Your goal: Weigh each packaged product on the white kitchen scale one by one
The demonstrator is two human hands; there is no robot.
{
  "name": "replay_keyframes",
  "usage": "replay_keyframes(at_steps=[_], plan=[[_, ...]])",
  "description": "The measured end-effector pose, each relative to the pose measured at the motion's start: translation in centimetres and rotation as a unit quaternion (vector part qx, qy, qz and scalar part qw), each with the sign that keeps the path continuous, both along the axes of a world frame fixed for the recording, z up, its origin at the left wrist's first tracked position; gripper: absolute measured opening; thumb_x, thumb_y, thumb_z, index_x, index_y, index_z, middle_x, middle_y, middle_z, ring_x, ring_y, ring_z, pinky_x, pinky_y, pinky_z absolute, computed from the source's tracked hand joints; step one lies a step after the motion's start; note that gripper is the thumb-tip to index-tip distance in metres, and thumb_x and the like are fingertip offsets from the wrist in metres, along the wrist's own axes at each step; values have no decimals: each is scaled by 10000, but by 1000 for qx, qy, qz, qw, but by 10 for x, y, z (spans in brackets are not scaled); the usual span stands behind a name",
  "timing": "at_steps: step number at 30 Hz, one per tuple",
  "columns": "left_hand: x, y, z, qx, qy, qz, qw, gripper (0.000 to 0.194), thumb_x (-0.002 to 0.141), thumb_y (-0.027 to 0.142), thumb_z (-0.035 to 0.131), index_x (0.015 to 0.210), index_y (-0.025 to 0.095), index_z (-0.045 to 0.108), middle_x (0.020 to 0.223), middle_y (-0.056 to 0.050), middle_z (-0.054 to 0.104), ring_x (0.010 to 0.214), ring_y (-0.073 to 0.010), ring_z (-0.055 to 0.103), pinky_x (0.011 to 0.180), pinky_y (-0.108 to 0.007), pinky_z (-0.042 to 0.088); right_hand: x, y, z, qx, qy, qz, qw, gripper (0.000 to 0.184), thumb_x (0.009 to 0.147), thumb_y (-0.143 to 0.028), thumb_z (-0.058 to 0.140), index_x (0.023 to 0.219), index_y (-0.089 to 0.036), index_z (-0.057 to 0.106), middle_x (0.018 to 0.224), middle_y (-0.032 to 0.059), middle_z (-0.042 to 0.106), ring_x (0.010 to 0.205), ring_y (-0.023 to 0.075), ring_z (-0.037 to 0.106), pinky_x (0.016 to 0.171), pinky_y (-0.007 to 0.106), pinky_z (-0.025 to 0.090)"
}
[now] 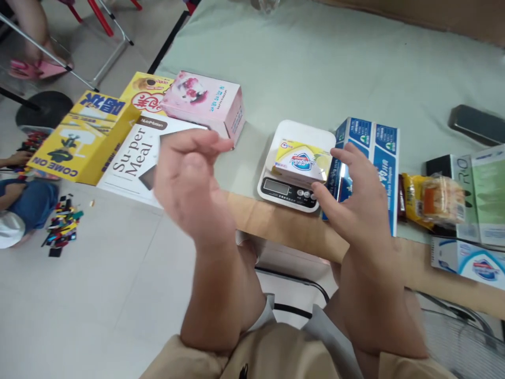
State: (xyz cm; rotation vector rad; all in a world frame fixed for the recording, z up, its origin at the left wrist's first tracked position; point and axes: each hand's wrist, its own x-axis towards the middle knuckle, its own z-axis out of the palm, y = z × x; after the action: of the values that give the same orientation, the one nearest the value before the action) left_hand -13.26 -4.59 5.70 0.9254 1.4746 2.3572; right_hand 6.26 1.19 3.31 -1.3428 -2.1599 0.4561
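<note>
A yellow and white Safeguard soap box (302, 162) lies flat on the white pan of a small kitchen scale (290, 192). My right hand (357, 197) is at the box's right end, thumb and fingers spread apart; whether the fingertips touch it I cannot tell. Just beyond that hand lies a blue toothpaste box (384, 163), partly covered by it. My left hand (193, 184) hovers left of the scale, fingers loosely bent and apart, with nothing seen in it. Behind it are a white Super Meal box (130, 158) and a pink box (205, 100).
Two yellow boxes (84, 137) stand at the table's left edge. To the right are packaged snacks (437, 200), a green and white box (489, 195), another Safeguard box (473, 261) and a dark phone-like object (477, 125). Toy bricks (65, 226) lie on the floor, near a person.
</note>
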Motion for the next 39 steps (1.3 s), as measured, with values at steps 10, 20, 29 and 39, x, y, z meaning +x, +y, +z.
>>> replay_keyframes(at_steps=[10,20,29,39], plan=[[-62,-33,18,55,-27,196,979,643,1034,94,75,673,209,595,592,-10,427,504,-123,482,517,-286,340,-19,-4,-3,1,-68,11,998,448,888,-347,659,1318,-223,685,1334,177,625,1261,374,631,1096,588,512],[-82,-40,-4,-29,-96,94,990,465,1103,221,248,765,199,567,624,21,503,565,-104,539,565,-248,396,-71,-69,-17,22,-13,166,986,310,887,-271,697,1197,-260,697,1266,134,624,1171,305,668,943,483,604],[-77,-35,-6,16,-107,12,994,265,878,156,505,618,183,551,624,8,466,541,-101,461,538,-244,354,-93,-76,-40,-19,-17,194,981,302,909,-272,682,1209,-238,682,1255,150,596,1104,305,649,936,517,598],[-77,-41,6,-96,-83,-51,991,399,587,140,506,523,190,116,556,40,47,501,-68,53,510,-319,57,-96,-73,-36,-35,6,212,977,417,913,-326,664,1317,-233,617,1443,190,517,1282,348,621,967,539,613]])
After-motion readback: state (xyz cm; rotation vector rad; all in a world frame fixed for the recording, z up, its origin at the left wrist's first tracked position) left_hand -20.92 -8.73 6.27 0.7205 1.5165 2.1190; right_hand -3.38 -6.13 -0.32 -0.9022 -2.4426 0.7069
